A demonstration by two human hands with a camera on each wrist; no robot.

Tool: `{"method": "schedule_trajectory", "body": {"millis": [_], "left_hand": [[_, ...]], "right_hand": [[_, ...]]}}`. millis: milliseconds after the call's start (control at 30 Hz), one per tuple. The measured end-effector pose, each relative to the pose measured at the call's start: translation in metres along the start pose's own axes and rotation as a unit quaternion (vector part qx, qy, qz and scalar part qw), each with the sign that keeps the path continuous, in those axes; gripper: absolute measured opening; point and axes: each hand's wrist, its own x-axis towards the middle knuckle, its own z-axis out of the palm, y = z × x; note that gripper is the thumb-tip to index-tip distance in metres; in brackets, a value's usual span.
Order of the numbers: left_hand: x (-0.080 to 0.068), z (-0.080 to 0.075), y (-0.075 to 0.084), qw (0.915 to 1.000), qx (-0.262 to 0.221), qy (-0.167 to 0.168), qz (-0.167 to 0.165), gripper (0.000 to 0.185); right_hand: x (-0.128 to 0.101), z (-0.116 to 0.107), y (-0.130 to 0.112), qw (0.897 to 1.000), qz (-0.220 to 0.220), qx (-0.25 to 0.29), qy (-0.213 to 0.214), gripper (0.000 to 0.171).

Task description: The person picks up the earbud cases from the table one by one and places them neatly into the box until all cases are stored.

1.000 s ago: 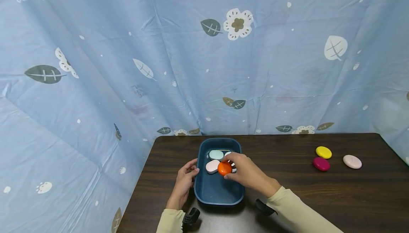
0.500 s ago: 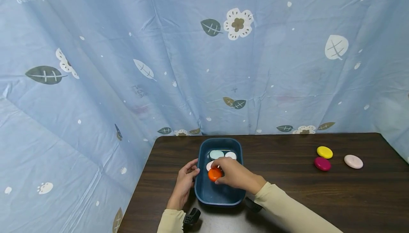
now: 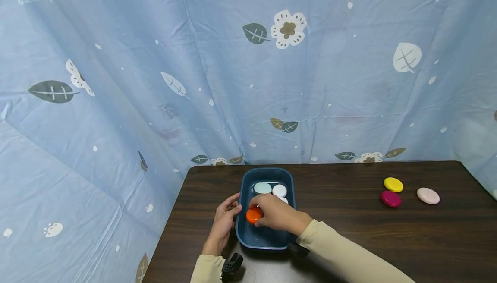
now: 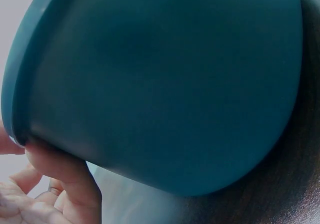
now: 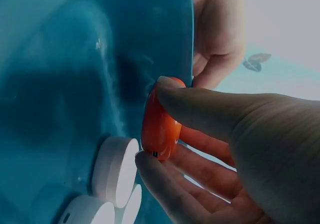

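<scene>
Currently, your right hand (image 3: 276, 216) pinches the orange case (image 3: 254, 215) between thumb and fingers, holding it inside the blue bin (image 3: 268, 240) close to the bin's left wall. Your left hand (image 3: 224, 220) grips the rim of that left wall from outside, fingers curled over it. A pale green case (image 3: 262, 188) and a white case (image 3: 279, 190) lie at the bin's far end. On the counter (image 3: 349, 231), well to the right, sit a yellow case (image 3: 393, 184), a magenta case (image 3: 390, 198) and a pink case (image 3: 428, 195).
</scene>
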Motion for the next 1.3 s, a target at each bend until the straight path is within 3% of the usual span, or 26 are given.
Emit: {"method": "schedule_trajectory", "body": {"millis": [433, 667, 800, 967, 1300], "left_hand": [[-0.002, 0.002, 0.0, 1.0, -0.004, 0.003, -0.009, 0.046], [-0.003, 0.001, -0.003, 0.9999, -0.013, 0.001, -0.002, 0.046], [-0.002, 0.001, -0.001, 0.9998, -0.018, 0.001, -0.004, 0.046], [-0.002, 0.002, 0.002, 0.9999, -0.012, 0.005, -0.011, 0.045], [-0.001, -0.001, 0.0, 0.9999, -0.01, 0.004, -0.008, 0.044]], "right_hand": [[0.004, 0.004, -0.005, 1.0, 0.003, -0.002, -0.012, 0.035], [-0.003, -0.001, -0.008, 1.0, 0.003, 0.023, -0.005, 0.036], [-0.014, -0.012, -0.004, 0.999, 0.005, 0.041, 0.028, 0.036], [-0.032, -0.028, 0.009, 0.994, 0.018, 0.047, 0.098, 0.033], [-0.087, -0.055, 0.048, 0.969, 0.083, 0.048, 0.228, 0.033]]}}
